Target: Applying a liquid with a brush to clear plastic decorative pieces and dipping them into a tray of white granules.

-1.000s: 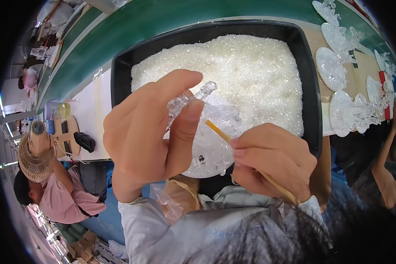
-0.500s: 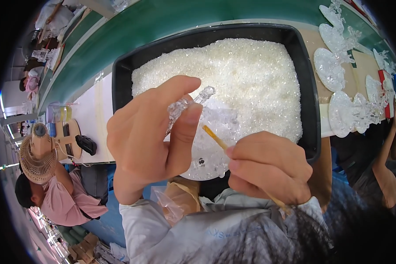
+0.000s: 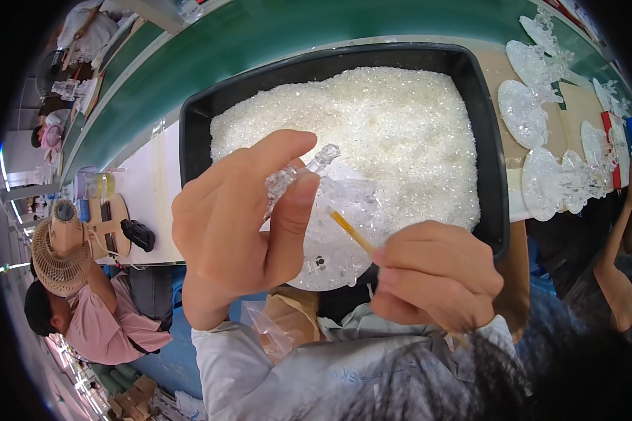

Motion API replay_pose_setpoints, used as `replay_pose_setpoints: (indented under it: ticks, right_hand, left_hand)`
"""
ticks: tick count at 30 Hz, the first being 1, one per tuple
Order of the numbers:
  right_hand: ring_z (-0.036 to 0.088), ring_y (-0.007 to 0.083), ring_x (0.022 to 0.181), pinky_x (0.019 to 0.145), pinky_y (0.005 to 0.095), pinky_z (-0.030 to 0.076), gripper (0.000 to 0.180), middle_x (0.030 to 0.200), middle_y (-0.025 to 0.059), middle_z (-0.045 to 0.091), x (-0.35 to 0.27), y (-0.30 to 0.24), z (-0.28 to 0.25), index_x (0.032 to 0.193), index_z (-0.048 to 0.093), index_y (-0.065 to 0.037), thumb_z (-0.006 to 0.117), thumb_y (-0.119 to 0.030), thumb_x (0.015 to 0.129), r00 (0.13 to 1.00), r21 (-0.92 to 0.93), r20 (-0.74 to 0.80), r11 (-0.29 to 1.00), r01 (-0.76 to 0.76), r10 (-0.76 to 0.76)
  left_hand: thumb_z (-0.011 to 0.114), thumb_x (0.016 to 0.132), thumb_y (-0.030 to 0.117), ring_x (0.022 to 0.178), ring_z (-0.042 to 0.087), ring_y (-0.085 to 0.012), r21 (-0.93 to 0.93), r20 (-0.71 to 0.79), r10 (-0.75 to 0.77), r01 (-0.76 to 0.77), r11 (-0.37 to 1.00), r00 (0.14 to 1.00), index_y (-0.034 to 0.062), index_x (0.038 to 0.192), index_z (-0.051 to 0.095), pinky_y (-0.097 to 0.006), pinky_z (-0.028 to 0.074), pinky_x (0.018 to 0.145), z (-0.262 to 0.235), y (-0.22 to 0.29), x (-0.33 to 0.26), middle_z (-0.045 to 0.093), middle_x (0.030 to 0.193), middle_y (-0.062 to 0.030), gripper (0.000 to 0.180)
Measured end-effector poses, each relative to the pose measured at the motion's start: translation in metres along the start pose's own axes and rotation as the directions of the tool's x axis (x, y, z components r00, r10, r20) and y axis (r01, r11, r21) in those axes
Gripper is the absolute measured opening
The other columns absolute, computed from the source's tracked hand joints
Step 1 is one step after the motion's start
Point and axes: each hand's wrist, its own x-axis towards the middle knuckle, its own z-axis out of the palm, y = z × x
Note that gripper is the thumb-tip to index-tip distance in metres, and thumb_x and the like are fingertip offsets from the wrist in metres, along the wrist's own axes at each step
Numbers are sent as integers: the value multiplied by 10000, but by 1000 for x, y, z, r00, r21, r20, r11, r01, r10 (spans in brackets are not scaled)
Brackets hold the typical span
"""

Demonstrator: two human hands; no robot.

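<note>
My left hand (image 3: pixel 235 217) is closed around a clear plastic ornament (image 3: pixel 323 159), whose knobbed end sticks out between thumb and forefinger. My right hand (image 3: pixel 439 274) pinches a thin brush (image 3: pixel 351 230) with an amber-yellow end and a pale handle. The brush end points up and left, apart from the ornament. Below and between the hands shows a clear, round-based piece (image 3: pixel 330 275) with a small dark spot; my left hand hides part of it. Behind both hands lies a black tray (image 3: pixel 496 175) filled with sparkling clear-white flakes (image 3: pixel 400 126).
Several clear figures on round bases (image 3: pixel 541 182) stand along the right side. On the left are a fan (image 3: pixel 63 245), a black object (image 3: pixel 138 233) and a yellowish container (image 3: pixel 105 184). A person in pink (image 3: pixel 112 316) sits at left; another person's arm (image 3: pixel 614 274) shows at right.
My right hand has drawn slightly right and down with the brush, widening the gap to the ornament. My left hand keeps its grip, almost unmoved.
</note>
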Motion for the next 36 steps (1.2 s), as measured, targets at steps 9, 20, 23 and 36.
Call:
replay_pose_setpoints:
  ticks: [9,20,23,36]
  right_hand:
    - [642,232,544,467,291,517,178,710,195,649,-6,-2,-3,843,587,36,621,65,670,979,-30,-190,996,-88,80]
    - [653,227,540,462,265,504,164,673,187,640,-2,0,-3,792,595,43,613,88,636,944,45,-223,970,-239,242]
    - [661,230,549,460,266,509,178,665,186,639,-4,4,4,783,603,52,601,101,612,950,70,-241,980,-188,199]
    - [662,243,548,471,283,526,225,670,173,630,-4,3,0,773,617,60,614,115,555,968,108,-187,983,-146,164]
  left_hand:
    - [723,698,-109,575,629,-249,-47,-130,149,-156,987,980,-75,937,659,-282,495,520,3,-7,1,686,793,-150,250]
    - [708,730,-88,579,631,-248,-112,-73,105,-113,987,992,-74,920,659,-300,504,544,2,-7,2,681,773,-148,197]
    - [706,745,-73,579,632,-245,-93,-70,89,-96,991,993,-71,923,661,-299,504,547,1,-4,0,678,756,-144,184]
    - [710,765,-42,581,637,-240,-88,-69,57,-63,994,996,-57,931,670,-297,506,552,0,-2,2,674,737,-130,172]
